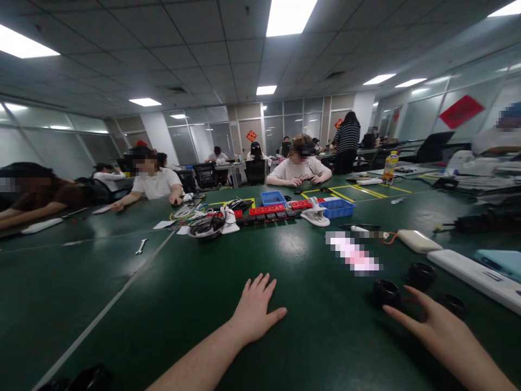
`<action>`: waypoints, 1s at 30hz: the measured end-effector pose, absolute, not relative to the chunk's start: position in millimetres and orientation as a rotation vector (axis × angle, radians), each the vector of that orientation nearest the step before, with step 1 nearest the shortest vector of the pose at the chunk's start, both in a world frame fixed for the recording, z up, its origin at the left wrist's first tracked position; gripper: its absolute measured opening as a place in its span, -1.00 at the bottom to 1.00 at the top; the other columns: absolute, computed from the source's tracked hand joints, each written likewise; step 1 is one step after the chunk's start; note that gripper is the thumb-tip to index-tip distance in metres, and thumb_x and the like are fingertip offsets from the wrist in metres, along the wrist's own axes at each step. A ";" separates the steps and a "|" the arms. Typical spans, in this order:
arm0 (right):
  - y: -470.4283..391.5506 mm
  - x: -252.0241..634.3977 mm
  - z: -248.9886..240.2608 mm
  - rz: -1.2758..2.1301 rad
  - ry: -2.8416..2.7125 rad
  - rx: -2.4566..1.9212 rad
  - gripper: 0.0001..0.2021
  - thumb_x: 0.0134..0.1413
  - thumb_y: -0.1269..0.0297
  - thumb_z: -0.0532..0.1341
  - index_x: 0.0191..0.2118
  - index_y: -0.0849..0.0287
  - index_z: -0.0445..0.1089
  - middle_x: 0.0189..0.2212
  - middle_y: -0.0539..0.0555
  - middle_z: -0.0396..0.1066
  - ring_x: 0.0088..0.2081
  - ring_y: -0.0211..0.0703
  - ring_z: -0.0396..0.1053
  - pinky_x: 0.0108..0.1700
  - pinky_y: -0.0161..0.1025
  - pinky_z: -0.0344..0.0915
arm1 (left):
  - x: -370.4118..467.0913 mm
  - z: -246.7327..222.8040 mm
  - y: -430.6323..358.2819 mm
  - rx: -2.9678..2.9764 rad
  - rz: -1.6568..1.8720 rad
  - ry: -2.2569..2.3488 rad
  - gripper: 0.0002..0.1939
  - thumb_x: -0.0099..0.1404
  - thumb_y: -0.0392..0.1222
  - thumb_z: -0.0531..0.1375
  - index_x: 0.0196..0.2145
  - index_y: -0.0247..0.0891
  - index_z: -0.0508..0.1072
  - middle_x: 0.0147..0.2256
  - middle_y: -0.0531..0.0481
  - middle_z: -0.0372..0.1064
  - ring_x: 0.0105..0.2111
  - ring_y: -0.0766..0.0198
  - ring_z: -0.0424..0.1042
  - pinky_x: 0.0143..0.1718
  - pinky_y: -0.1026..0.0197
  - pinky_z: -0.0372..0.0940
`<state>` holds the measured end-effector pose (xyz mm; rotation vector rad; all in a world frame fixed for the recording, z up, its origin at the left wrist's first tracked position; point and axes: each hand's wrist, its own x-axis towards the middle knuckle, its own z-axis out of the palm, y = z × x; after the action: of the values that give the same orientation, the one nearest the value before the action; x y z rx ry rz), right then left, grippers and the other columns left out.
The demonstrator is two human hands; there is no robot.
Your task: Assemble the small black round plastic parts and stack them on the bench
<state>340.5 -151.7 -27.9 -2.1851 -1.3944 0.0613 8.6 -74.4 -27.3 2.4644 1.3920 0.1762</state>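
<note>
My left hand (256, 309) lies flat on the green table (195, 293), its fingers spread and nothing in it. On the right, my right hand (431, 320) hovers with thumb and forefinger apart beside a round black ring-shaped part (386, 293). Whether the fingertips touch that part I cannot tell. Two more such black parts are close by: one behind it (421, 275), and another (452, 305) partly covered by my right hand. At the bottom left edge sit more dark, rounded objects (91, 377), cut off by the frame.
A red-and-black power strip (272, 210), blue bins (337, 208), coiled cable (205, 227) and a white clamp (316, 214) line the table's middle. A wrench (141, 247) lies left. At right are a long white case (480, 277) and a pixelated item (353, 254). Several people sit around.
</note>
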 end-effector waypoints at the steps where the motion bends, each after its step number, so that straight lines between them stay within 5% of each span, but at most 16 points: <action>1: -145.7 339.0 -30.9 0.125 -1.425 -2.180 -0.32 -0.39 -0.16 0.14 -0.16 0.27 0.30 -0.26 0.21 0.40 -0.30 0.05 0.37 -0.29 -0.17 0.33 | 8.4 -27.0 -74.6 2.461 0.180 1.393 -0.28 0.09 0.28 -0.16 0.12 -0.14 -0.08 0.17 -0.01 -0.25 0.15 0.08 -0.28 0.10 -0.10 -0.27; 10: -125.2 347.4 -26.5 0.401 -1.392 -2.243 -0.56 -0.24 -0.12 0.07 -0.40 0.16 0.37 -0.36 0.20 0.43 -0.31 0.12 0.37 -0.27 -0.06 0.29 | 7.1 -27.4 -73.6 2.443 0.183 1.374 -0.28 0.09 0.28 -0.16 0.13 -0.14 -0.09 0.17 0.00 -0.27 0.15 0.07 -0.31 0.10 -0.11 -0.30; 22: -114.5 356.1 -25.5 0.332 -1.362 -2.276 -0.50 -0.25 -0.12 0.07 -0.31 0.24 0.36 -0.33 0.25 0.41 -0.29 0.13 0.36 -0.30 -0.08 0.28 | 6.6 -29.7 -76.3 2.474 0.222 1.378 -0.28 0.10 0.26 -0.15 0.12 -0.18 -0.06 0.16 -0.04 -0.24 0.15 0.07 -0.28 0.10 -0.10 -0.29; 30: -117.4 308.4 -25.2 0.464 -1.607 -2.053 -0.61 -0.29 0.08 0.18 -0.32 0.27 0.38 -0.36 0.17 0.43 -0.30 0.02 0.36 -0.29 -0.22 0.24 | 2.9 -35.2 -77.6 2.497 0.298 1.376 -0.30 0.12 0.24 -0.16 0.11 -0.23 -0.03 0.15 -0.07 -0.19 0.14 0.06 -0.23 0.10 -0.07 -0.26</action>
<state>308.4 -117.4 -25.2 -2.0530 -1.6069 0.4643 2.9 -77.6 -35.2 2.4970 1.3755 0.2983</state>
